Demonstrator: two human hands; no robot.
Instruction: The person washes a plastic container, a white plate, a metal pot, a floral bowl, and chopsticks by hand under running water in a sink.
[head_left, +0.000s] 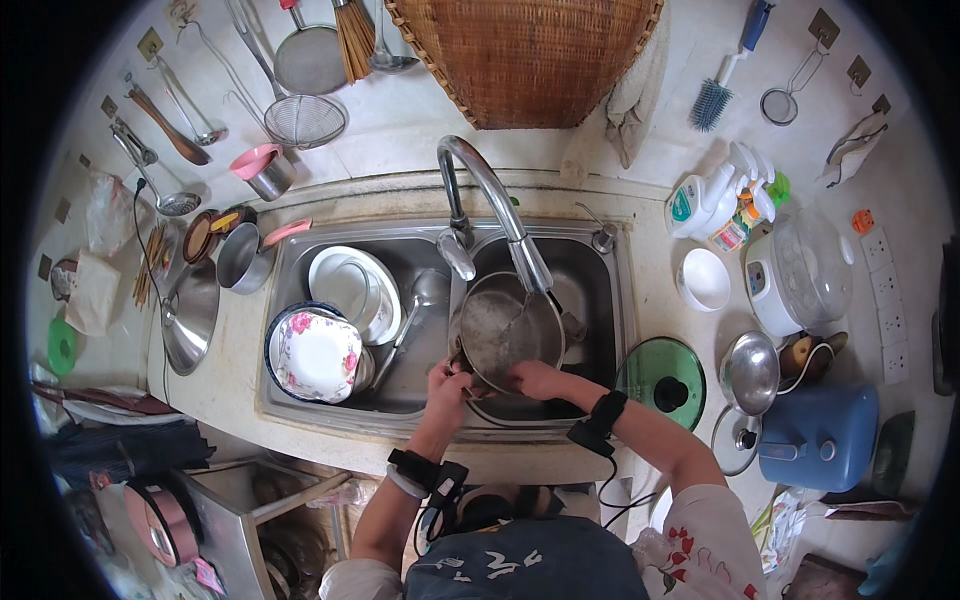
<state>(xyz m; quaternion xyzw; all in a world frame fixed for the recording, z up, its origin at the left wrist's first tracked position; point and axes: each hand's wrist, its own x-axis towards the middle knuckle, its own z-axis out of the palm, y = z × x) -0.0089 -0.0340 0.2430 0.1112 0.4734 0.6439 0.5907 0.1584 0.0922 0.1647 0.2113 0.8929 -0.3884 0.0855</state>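
A metal cooking pot (491, 330) is tilted in the right basin of the stainless steel double sink (442, 429), under the chrome faucet (491, 184). Cloudy water seems to lie in it, and a thin stream appears to fall from the spout. My left hand (448, 390) grips the pot at its near left edge, by what looks like a handle. Curled fingers of my right hand (538, 379) reach over the near rim against the inner wall; whether they hold anything is hidden.
Left basin: a floral square bowl (315, 361), white dishes (394, 319) and a ladle (429, 289). Right counter: a green glass lid (645, 375), a white bowl (703, 280), spray bottles (712, 199) and a steamer (772, 292). Left counter: a saucepan (241, 262) and a steel lid (191, 322).
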